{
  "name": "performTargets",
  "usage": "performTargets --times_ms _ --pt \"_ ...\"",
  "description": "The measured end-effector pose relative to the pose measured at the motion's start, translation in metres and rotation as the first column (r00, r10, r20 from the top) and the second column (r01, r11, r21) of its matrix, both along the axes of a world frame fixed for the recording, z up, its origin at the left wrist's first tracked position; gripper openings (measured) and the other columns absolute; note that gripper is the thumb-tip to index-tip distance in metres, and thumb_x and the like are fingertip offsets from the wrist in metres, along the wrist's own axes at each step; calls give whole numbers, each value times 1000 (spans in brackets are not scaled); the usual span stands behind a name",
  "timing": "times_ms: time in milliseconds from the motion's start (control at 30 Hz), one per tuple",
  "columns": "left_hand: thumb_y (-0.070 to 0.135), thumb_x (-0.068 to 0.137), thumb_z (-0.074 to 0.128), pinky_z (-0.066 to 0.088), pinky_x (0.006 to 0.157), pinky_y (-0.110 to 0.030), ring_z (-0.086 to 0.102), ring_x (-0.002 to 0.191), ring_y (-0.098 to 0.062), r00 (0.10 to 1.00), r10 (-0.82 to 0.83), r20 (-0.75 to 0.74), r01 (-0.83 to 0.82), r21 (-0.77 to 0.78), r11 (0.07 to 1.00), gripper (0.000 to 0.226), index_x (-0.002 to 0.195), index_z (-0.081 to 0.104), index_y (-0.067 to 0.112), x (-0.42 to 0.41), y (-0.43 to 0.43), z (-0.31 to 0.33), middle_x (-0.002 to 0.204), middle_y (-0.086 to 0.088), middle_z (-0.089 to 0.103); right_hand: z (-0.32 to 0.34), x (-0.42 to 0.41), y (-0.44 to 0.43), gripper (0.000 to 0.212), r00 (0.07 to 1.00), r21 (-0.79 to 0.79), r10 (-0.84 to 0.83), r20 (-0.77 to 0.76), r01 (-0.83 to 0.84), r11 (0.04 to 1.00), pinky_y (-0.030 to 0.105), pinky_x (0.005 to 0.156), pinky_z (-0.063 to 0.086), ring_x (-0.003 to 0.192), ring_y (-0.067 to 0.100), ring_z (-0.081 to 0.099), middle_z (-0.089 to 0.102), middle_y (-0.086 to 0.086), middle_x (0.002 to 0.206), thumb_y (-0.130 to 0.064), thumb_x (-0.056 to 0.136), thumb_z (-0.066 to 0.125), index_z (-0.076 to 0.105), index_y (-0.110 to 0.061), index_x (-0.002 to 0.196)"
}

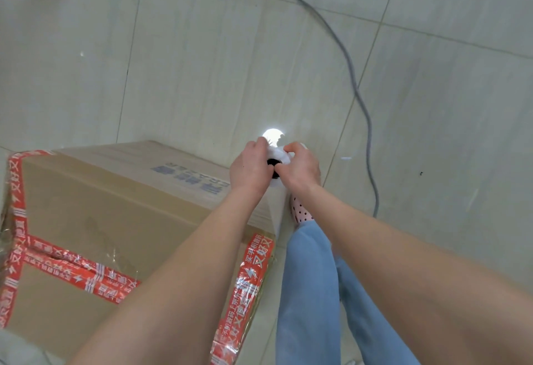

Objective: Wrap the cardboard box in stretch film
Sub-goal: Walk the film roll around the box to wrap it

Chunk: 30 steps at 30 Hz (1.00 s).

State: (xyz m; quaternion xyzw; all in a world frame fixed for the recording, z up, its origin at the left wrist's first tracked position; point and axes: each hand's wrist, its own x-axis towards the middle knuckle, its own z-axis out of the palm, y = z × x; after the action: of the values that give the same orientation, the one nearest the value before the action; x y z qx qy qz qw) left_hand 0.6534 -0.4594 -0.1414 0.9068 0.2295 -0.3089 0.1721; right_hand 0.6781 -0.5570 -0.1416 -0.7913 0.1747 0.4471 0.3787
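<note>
A large cardboard box (pixel 95 214) sealed with red printed tape stands on the floor at the lower left; clear film glints over its top and edges. At the box's far right corner I hold a white roll of stretch film (pixel 277 156) end-on, its dark core facing me. My left hand (pixel 250 167) grips the roll from the left. My right hand (pixel 301 167) grips it from the right, fingers curled over the top. A taut sheet of film runs from the roll down the box's right side.
Pale tiled floor (pixel 202 61) surrounds the box. A grey cable (pixel 350 76) snakes across the floor at the right, ending near my legs. My blue trousers and a pink dotted slipper (pixel 300 210) stand just right of the box. A light's bright reflection shines beyond the roll.
</note>
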Motion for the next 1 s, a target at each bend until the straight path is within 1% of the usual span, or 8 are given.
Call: performTargets --times_ms 100,267,400,500,633,700,833,1000 --pt "13 83 56 34 60 -34 56 86 -32 987 -158 24 158 21 987 31 114 52 13 9 10 0 104 -9 54 1 8 9 43 995 -9 89 33 -88 996 29 80 45 104 24 58 59 2 118 -15 83 60 56 -19 126" --pt "10 80 53 39 62 -34 57 85 -33 996 -88 26 87 15 996 18 97 57 8 15 31 -4 94 -11 60 0 10 20 45 990 -18 132 46 -132 991 25 78 40 106 22 57 60 1 120 -19 84 60 53 -20 128" --pt "18 78 59 38 61 -31 56 80 -28 977 211 -22 -211 -22 977 12 87 57 10 12 43 -4 84 -5 60 -1 5 29 48 994 -53 88 64 -85 995 30 80 43 103 23 57 52 3 125 -24 83 63 47 -19 128" --pt "25 74 62 55 64 -39 67 72 -31 891 452 -51 -454 -71 888 19 77 56 8 9 53 -4 79 -11 67 -1 11 42 42 991 -37 97 88 -94 995 31 82 45 101 23 58 56 3 122 -21 83 60 49 -21 124" --pt "26 75 64 59 64 -41 70 63 -28 786 610 -102 -618 -114 778 24 65 51 8 11 76 -2 73 -15 70 1 31 71 38 971 -28 207 117 -205 978 29 79 48 97 23 59 63 3 115 -14 86 55 57 -22 123" --pt "28 77 63 55 65 -35 67 72 -28 842 520 -141 -533 -69 844 23 78 54 8 14 88 -3 85 -12 69 2 39 84 40 954 -42 276 115 -273 961 27 79 47 103 23 59 63 2 118 -12 86 53 58 -24 124" --pt "20 85 60 40 67 -32 58 96 -29 990 119 -82 -120 -6 993 35 118 50 13 23 97 -1 110 -7 56 4 47 99 40 928 -63 365 79 -360 931 30 84 50 103 26 60 64 4 117 -9 86 51 62 -26 119" --pt "11 85 51 43 68 -35 58 91 -32 1000 20 -24 -19 41 999 20 104 55 11 35 108 -4 102 -11 57 1 52 106 31 908 -83 411 80 -405 911 28 76 45 100 25 59 64 4 110 -14 86 55 58 -20 116"
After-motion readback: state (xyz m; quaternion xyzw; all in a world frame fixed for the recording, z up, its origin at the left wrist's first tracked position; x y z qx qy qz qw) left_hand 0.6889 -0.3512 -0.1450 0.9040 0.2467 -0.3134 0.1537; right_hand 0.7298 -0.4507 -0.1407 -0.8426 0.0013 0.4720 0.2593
